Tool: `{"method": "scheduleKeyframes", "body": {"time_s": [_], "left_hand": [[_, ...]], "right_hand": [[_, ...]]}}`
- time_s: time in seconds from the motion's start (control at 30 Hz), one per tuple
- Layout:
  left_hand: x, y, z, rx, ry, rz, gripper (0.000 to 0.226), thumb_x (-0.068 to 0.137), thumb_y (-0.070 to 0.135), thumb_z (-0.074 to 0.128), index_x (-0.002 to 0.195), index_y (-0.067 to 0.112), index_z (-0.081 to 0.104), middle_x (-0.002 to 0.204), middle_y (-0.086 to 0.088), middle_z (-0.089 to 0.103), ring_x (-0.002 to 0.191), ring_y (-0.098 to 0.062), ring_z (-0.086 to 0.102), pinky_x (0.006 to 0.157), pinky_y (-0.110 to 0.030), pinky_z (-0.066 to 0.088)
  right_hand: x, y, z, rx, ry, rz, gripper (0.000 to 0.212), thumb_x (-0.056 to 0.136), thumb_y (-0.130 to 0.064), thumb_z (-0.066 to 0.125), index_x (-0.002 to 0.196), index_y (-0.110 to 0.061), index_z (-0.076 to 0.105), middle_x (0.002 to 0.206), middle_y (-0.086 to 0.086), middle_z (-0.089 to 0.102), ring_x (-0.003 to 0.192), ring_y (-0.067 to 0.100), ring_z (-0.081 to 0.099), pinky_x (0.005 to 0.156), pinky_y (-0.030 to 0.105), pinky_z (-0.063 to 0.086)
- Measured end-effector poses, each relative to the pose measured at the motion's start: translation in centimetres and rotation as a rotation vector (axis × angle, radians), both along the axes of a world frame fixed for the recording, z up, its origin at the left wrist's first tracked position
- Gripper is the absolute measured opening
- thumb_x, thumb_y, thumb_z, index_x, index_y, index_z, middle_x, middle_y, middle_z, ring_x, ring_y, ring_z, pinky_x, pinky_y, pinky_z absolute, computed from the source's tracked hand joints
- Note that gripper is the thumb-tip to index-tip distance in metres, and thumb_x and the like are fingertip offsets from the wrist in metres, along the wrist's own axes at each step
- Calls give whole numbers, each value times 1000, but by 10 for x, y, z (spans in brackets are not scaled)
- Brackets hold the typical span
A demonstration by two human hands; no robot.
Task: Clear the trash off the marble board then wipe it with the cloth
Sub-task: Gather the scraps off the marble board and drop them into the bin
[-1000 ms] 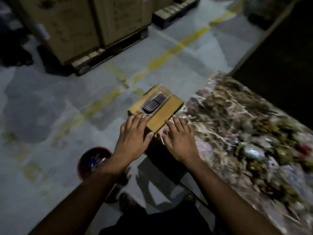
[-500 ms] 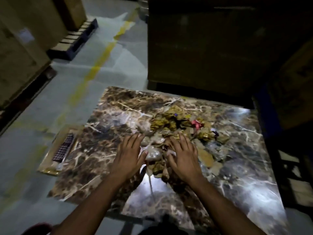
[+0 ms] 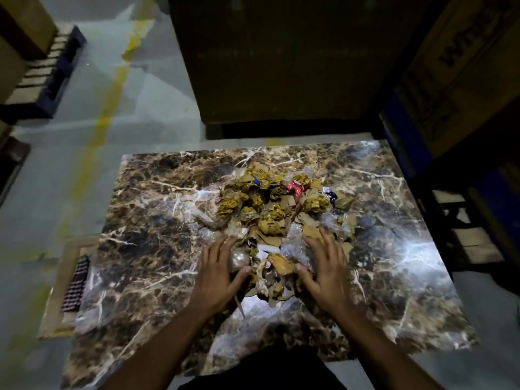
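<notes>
Dimly lit, marble board (image 3: 146, 220) on grey floor (image 3: 157, 88); both hands spread flat against trash (image 3: 270, 204).

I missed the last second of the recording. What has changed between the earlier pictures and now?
The view swung from the floor beside the board to the marble board itself. The left hand and right hand, first over a cardboard box at the board's edge, moved to the near side of the trash pile and spread apart around it, fingers straight. Nothing is picked up. The pile lies as before.
</notes>
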State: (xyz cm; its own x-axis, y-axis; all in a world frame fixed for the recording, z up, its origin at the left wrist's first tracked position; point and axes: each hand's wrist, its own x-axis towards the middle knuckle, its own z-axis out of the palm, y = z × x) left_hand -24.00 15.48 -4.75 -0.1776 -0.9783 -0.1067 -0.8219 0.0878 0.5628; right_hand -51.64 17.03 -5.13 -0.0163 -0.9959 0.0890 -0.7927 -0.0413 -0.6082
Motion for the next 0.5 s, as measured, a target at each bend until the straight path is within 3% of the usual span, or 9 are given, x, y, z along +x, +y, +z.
{"method": "scheduleKeyframes", "body": {"time_s": [0.17,0.33,0.43,0.5], "left_hand": [[-23,6,-17,39,104,30,64,96,68,30,153,40,25,165,9,14,148,-21,15,116,-49,25],[-47,10,-22,18,254,150,54,97,63,31,147,45,35,167,14,8,151,-22,9,109,-44,23],[-62,11,-19,28,393,234,49,94,64,34,141,52,38,162,9,22,149,-20,17,107,-37,23],[-69,11,-19,38,508,290,39,93,62,39,132,58,42,152,8,36,143,-19,31,106,-36,32]], "right_hand": [[27,-1,-15,138,-30,-22,69,92,-72,35,152,-36,39,167,0,23,151,26,22,119,53,26],[46,-5,-20,110,-123,-84,65,95,-63,41,153,-33,38,165,-6,25,150,16,22,113,37,21],[53,-6,-21,107,-239,-94,62,96,-59,47,152,-32,40,158,-13,28,146,9,24,112,34,23],[55,-7,-23,111,-283,-97,58,96,-60,48,147,-32,45,156,-12,30,144,8,28,112,34,28]]}}
